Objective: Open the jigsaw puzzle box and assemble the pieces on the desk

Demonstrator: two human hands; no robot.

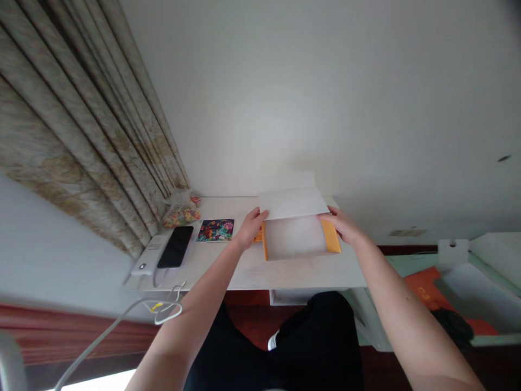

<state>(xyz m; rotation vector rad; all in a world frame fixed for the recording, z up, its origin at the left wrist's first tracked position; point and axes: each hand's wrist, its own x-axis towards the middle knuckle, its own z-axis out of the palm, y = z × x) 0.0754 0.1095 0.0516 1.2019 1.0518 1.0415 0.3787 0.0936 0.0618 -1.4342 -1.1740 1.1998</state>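
Observation:
A shallow cardboard box (332,237), yellow-orange on its sides and white inside, lies on the white table (244,276). Its white lid flap (290,202) is raised at the back, and no contents show in the visible part of the inside. At the back left corner, my left hand (249,229) grips the box where the flap meets the side. My right hand (340,224) is closed around the opposite back corner, thumb over the edge. Some fingertips of both hands are hidden behind the cardboard. Beside my left hand, a bit of orange printed material (258,235) peeks out.
To the left lie a dark floral card (215,230), a black phone (176,247) on a white device (146,255), and a clear bag of colourful packets (181,212). A white cable (122,315) hangs off the left edge. An open white drawer unit (484,282) stands at right.

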